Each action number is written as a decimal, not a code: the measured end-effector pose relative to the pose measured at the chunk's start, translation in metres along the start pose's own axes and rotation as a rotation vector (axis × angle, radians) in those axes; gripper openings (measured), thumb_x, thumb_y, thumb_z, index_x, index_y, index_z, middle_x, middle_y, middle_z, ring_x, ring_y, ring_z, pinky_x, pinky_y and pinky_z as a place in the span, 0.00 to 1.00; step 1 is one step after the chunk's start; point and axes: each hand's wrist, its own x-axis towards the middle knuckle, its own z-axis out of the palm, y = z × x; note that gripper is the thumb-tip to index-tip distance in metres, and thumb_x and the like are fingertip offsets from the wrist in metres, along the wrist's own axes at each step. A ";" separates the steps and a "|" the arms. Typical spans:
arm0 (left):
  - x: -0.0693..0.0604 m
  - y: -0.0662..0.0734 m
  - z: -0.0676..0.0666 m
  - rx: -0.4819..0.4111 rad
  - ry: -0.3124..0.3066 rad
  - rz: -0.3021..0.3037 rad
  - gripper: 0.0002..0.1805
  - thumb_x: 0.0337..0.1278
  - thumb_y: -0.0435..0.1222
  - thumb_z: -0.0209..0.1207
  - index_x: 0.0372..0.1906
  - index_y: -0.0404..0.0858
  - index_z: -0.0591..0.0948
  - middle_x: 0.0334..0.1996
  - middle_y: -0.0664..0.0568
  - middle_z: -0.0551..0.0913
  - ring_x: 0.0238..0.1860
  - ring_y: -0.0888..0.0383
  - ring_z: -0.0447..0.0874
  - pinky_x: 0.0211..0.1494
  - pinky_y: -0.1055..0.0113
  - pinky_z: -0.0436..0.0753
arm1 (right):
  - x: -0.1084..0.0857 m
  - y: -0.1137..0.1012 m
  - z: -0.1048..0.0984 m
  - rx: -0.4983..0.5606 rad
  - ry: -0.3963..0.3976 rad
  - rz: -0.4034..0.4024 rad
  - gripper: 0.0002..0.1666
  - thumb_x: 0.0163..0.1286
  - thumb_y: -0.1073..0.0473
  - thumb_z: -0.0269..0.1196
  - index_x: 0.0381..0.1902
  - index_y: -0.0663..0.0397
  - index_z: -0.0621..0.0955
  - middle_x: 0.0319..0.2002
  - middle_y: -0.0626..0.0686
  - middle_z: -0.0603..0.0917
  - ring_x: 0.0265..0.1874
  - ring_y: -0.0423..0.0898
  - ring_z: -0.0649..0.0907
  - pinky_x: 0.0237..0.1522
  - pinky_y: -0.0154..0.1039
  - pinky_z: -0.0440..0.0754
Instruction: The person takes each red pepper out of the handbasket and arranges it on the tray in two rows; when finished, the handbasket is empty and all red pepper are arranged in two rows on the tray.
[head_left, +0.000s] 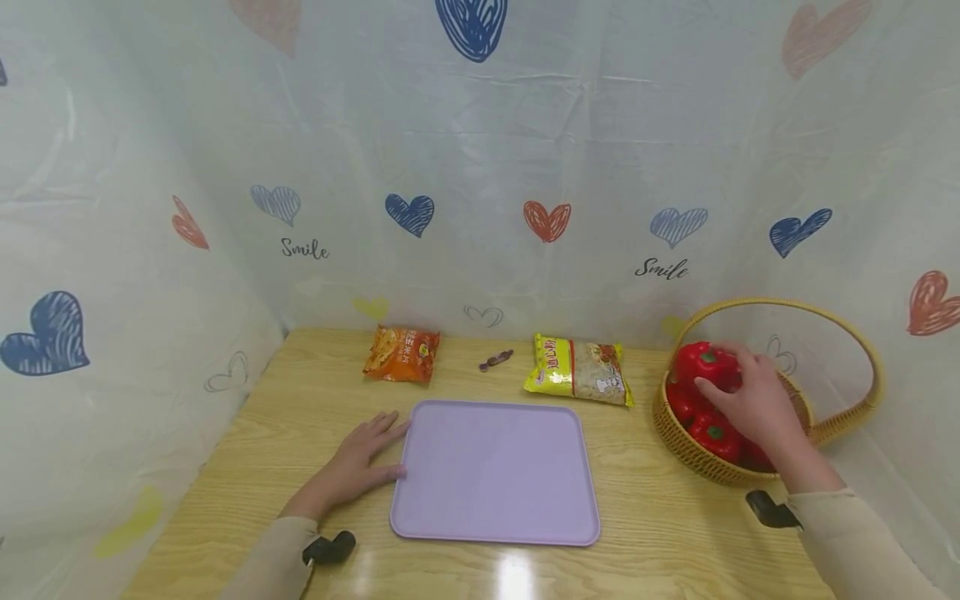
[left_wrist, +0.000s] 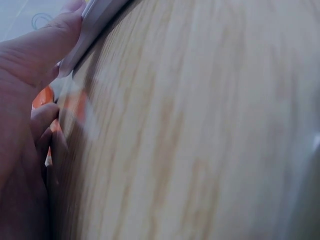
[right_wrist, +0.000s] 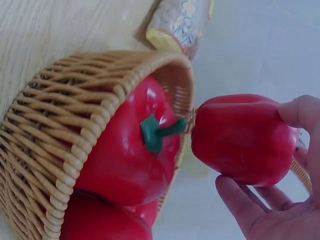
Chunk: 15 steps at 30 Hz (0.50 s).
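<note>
My right hand (head_left: 757, 402) grips a red bell pepper (head_left: 703, 362) over the wicker basket (head_left: 693, 454). In the right wrist view, the held pepper (right_wrist: 245, 140) is between the thumb and fingers of my hand (right_wrist: 295, 200), beside the basket rim (right_wrist: 107, 107); another pepper with a green stem (right_wrist: 130, 155) lies inside the basket. My left hand (head_left: 348, 467) rests at the left edge of the lilac tray (head_left: 495, 475), fingers spread. In the left wrist view, the thumb of that hand (left_wrist: 25, 115) touches the tray's edge (left_wrist: 95, 30).
An orange snack bag (head_left: 401, 354), a small brown wrapped item (head_left: 496, 360) and a yellow food bag (head_left: 577, 369) lie along the back of the wooden table (head_left: 300, 400). The basket's tall handle (head_left: 862, 342) arches to the right. A heart-printed curtain (head_left: 480, 150) hangs behind.
</note>
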 end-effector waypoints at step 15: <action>0.000 -0.002 0.002 -0.007 0.020 0.015 0.40 0.63 0.53 0.65 0.75 0.40 0.69 0.76 0.34 0.62 0.77 0.32 0.52 0.76 0.33 0.49 | -0.014 -0.030 0.013 0.065 0.017 -0.130 0.39 0.67 0.52 0.71 0.70 0.57 0.68 0.60 0.71 0.71 0.54 0.69 0.74 0.47 0.68 0.83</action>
